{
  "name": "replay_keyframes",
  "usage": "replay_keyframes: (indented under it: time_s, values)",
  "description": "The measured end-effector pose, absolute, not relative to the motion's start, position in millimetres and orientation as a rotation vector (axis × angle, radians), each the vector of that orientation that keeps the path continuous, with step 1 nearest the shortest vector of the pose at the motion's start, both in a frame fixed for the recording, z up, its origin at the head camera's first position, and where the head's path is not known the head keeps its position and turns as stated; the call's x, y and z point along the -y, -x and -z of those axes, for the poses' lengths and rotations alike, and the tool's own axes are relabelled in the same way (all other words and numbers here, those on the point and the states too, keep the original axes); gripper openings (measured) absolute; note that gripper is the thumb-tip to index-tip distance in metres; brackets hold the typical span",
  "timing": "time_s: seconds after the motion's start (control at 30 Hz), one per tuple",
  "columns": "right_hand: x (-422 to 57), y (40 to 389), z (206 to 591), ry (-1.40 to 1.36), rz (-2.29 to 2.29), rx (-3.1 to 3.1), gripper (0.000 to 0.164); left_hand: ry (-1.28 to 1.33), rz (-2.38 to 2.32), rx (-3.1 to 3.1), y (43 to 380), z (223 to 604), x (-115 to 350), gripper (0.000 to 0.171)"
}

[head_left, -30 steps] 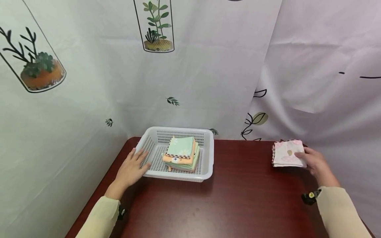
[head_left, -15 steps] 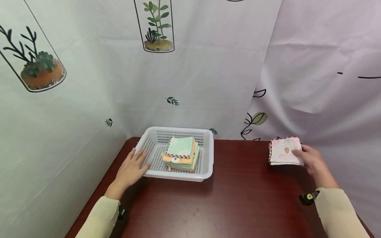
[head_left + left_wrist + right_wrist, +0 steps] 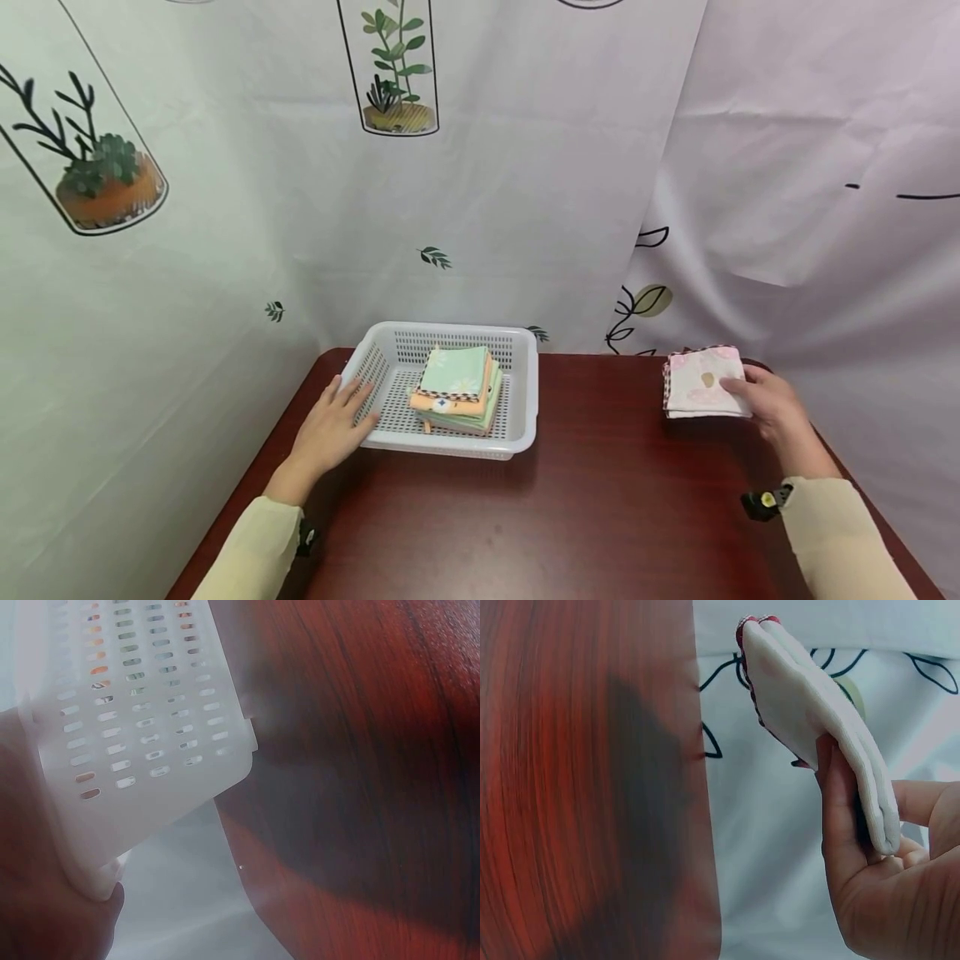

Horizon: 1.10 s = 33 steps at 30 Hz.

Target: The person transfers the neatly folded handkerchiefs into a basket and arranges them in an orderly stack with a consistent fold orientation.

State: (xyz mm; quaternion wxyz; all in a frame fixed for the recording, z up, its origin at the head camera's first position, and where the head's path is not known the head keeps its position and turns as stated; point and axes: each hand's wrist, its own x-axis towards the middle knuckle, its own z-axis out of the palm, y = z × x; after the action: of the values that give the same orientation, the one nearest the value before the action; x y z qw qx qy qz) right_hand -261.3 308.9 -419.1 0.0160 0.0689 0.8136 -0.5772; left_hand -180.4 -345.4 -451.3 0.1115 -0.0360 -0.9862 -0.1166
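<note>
A folded handkerchief, white with pink print and a red checked edging, is pinched at its right side by my right hand, thumb on top. In the right wrist view the folded handkerchief is held tilted above the table, between thumb and fingers. My left hand rests with spread fingers on the left front corner of a white plastic basket. Inside the basket lies a stack of folded handkerchiefs, mint green on top, with orange and pale green below. Part of the left hand shows beside the slotted basket wall.
The dark red wooden table lies between both arms. Behind it and along the left hangs a pale curtain printed with plants and leaves. The basket stands near the table's back left corner. A small black device sits on the right wrist.
My right hand has moved a little left with the handkerchief, towards the basket. The left hand, the basket and the stack have stayed in place.
</note>
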Motion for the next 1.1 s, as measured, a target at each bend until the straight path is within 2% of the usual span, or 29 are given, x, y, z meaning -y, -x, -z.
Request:
replay_keyframes:
  time_s: [0.33,1.1]
  values:
    - [-291.6,261.0,416.1,-0.164,1.8,-2.55,0.062,0.105,0.34,2.897,179.8,450.9,345.4,0.062]
    - [-262.0,253.1,400.0,-0.08,1.801,-2.536,0.062,0.117,0.329,2.898,180.5,450.5,345.9,0.062]
